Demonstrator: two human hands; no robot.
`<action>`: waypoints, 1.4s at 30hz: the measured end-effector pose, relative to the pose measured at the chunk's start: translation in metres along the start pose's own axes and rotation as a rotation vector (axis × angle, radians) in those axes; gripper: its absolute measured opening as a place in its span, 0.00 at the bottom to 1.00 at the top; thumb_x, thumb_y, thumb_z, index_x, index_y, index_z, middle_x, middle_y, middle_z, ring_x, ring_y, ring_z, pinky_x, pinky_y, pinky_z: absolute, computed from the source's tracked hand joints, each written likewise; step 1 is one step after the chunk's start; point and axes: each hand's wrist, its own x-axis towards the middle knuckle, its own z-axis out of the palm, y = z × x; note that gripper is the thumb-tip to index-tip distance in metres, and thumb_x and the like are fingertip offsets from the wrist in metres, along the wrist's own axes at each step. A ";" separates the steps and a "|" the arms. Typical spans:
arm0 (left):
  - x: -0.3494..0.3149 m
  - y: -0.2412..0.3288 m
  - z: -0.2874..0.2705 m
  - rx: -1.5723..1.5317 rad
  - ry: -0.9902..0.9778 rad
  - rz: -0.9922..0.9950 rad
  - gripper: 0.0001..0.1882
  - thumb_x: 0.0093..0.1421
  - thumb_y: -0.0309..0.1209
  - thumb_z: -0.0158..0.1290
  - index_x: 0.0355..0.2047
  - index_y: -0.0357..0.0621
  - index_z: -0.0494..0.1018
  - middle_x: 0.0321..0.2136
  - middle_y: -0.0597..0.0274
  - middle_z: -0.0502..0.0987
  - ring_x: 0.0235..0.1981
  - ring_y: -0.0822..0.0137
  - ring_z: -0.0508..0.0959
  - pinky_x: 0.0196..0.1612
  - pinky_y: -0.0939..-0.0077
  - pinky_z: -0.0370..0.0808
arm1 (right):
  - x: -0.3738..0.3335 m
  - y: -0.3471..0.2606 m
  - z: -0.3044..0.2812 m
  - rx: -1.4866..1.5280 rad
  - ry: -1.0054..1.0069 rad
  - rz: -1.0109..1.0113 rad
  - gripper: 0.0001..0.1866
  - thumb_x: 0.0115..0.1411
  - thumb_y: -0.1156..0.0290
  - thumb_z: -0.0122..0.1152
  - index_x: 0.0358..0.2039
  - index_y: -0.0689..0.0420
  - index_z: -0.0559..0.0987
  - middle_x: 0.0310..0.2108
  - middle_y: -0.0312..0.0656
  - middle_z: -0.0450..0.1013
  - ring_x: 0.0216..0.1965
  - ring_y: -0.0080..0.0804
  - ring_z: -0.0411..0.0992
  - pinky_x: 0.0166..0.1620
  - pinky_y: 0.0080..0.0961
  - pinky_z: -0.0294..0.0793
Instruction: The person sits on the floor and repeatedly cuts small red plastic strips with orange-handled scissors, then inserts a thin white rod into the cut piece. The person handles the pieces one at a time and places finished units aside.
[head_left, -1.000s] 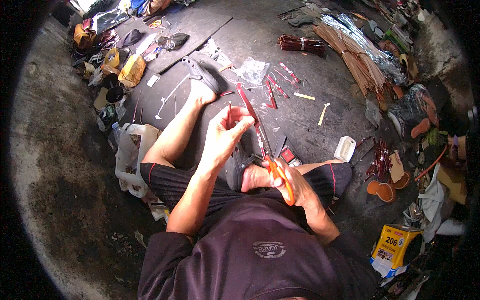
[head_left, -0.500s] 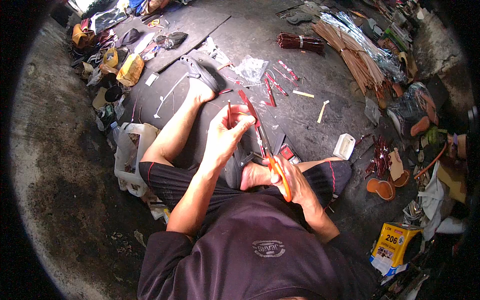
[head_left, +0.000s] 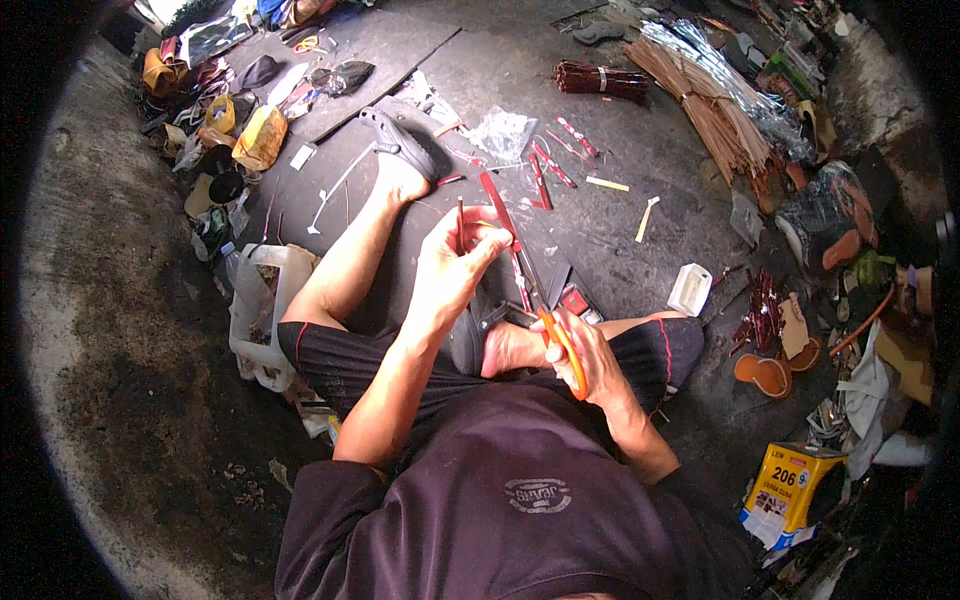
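Observation:
Above my lap, my left hand (head_left: 448, 265) pinches a dark red strip (head_left: 493, 196) between thumb and fingers, its upper end pointing up and away from me. A thin dark brown piece (head_left: 461, 225) also stands up among these fingers. My right hand (head_left: 592, 362) is closed round the orange handles of a pair of scissors (head_left: 574, 368). The metal blades slant up to the left, with their tips at the strip by my left thumb. Whether the blades touch the strip is hard to tell.
Cut red strips (head_left: 541, 182) and a clear plastic bag (head_left: 502, 135) lie ahead on the dark floor. A white container (head_left: 296, 290) stands left, a small white tray (head_left: 688, 291) right. Bundled brown strips (head_left: 700, 115) lie far right; a yellow can (head_left: 790, 490) sits near right.
The red strip's upper end has shifted slightly up, and the scissors have tilted a little in my right hand. My left hand has barely moved.

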 end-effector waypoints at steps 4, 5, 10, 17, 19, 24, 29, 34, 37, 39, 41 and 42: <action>0.000 -0.003 0.000 0.016 -0.015 0.004 0.16 0.60 0.28 0.59 0.48 0.43 0.72 0.31 0.70 0.80 0.31 0.84 0.74 0.31 0.88 0.65 | 0.002 -0.004 -0.001 0.024 -0.026 0.119 0.20 0.64 0.59 0.57 0.46 0.62 0.70 0.41 0.51 0.74 0.42 0.55 0.74 0.42 0.41 0.75; 0.000 -0.003 0.001 0.032 -0.015 0.012 0.16 0.60 0.28 0.59 0.48 0.43 0.72 0.31 0.71 0.80 0.31 0.83 0.75 0.31 0.87 0.66 | 0.003 -0.004 -0.001 0.021 -0.009 0.092 0.20 0.63 0.58 0.57 0.46 0.62 0.70 0.41 0.51 0.74 0.42 0.55 0.75 0.42 0.41 0.75; -0.001 0.004 0.002 0.039 -0.020 -0.033 0.17 0.60 0.21 0.57 0.49 0.37 0.68 0.33 0.61 0.80 0.35 0.74 0.79 0.42 0.80 0.74 | 0.005 0.002 0.001 -0.022 0.026 0.014 0.20 0.63 0.58 0.57 0.46 0.62 0.71 0.41 0.51 0.74 0.42 0.55 0.75 0.42 0.42 0.74; -0.002 0.001 0.004 0.041 -0.015 -0.034 0.17 0.60 0.22 0.57 0.49 0.37 0.68 0.32 0.63 0.80 0.34 0.77 0.78 0.40 0.83 0.73 | 0.001 0.002 0.001 0.012 0.011 0.049 0.18 0.64 0.59 0.55 0.44 0.63 0.71 0.39 0.50 0.73 0.36 0.54 0.74 0.40 0.40 0.74; -0.002 0.001 0.004 0.051 -0.001 -0.035 0.16 0.60 0.28 0.59 0.48 0.42 0.70 0.30 0.69 0.79 0.27 0.82 0.72 0.31 0.86 0.66 | 0.000 0.000 -0.001 0.047 0.010 0.077 0.20 0.64 0.57 0.56 0.44 0.63 0.71 0.37 0.50 0.74 0.34 0.54 0.75 0.39 0.39 0.74; 0.000 0.009 0.005 0.069 0.049 -0.156 0.09 0.63 0.32 0.56 0.42 0.43 0.72 0.27 0.71 0.78 0.23 0.84 0.68 0.26 0.87 0.63 | -0.002 -0.002 0.000 0.045 0.039 0.095 0.24 0.60 0.54 0.62 0.45 0.61 0.71 0.32 0.47 0.76 0.31 0.48 0.77 0.36 0.36 0.75; 0.000 0.005 0.006 0.112 0.077 -0.028 0.07 0.66 0.31 0.53 0.36 0.40 0.71 0.27 0.67 0.79 0.28 0.80 0.74 0.33 0.85 0.68 | -0.004 -0.004 0.002 0.079 0.007 0.163 0.24 0.59 0.54 0.63 0.46 0.60 0.71 0.34 0.48 0.77 0.33 0.47 0.78 0.36 0.37 0.75; -0.001 0.006 0.005 0.225 0.032 -0.002 0.07 0.66 0.30 0.53 0.36 0.39 0.71 0.27 0.65 0.79 0.30 0.78 0.76 0.37 0.83 0.71 | -0.003 0.000 0.002 0.109 0.002 0.142 0.25 0.59 0.54 0.64 0.46 0.60 0.71 0.36 0.48 0.77 0.35 0.51 0.78 0.37 0.38 0.76; -0.002 0.009 0.008 0.243 0.013 0.010 0.07 0.66 0.30 0.52 0.36 0.39 0.70 0.27 0.64 0.79 0.31 0.77 0.77 0.37 0.83 0.71 | 0.001 0.005 0.006 0.055 0.051 0.069 0.26 0.59 0.52 0.63 0.47 0.61 0.71 0.38 0.50 0.76 0.40 0.53 0.77 0.40 0.39 0.75; -0.003 0.012 0.009 0.244 0.008 -0.004 0.07 0.66 0.30 0.52 0.36 0.39 0.70 0.27 0.64 0.79 0.31 0.77 0.77 0.37 0.83 0.71 | 0.002 0.005 0.006 0.069 0.056 0.073 0.28 0.59 0.50 0.63 0.48 0.61 0.71 0.39 0.51 0.76 0.42 0.54 0.76 0.42 0.39 0.75; -0.004 0.015 0.010 0.242 0.005 -0.030 0.07 0.66 0.30 0.52 0.35 0.39 0.70 0.27 0.64 0.79 0.31 0.77 0.77 0.37 0.83 0.71 | 0.003 0.006 0.006 0.058 0.051 0.073 0.29 0.58 0.48 0.62 0.48 0.61 0.71 0.40 0.51 0.75 0.44 0.54 0.75 0.43 0.40 0.74; -0.004 0.015 0.009 0.242 -0.002 -0.037 0.07 0.66 0.30 0.52 0.35 0.39 0.70 0.28 0.64 0.79 0.31 0.77 0.77 0.37 0.83 0.71 | 0.002 0.007 0.005 0.039 0.044 0.072 0.30 0.58 0.48 0.62 0.48 0.61 0.71 0.40 0.51 0.75 0.44 0.54 0.75 0.44 0.40 0.74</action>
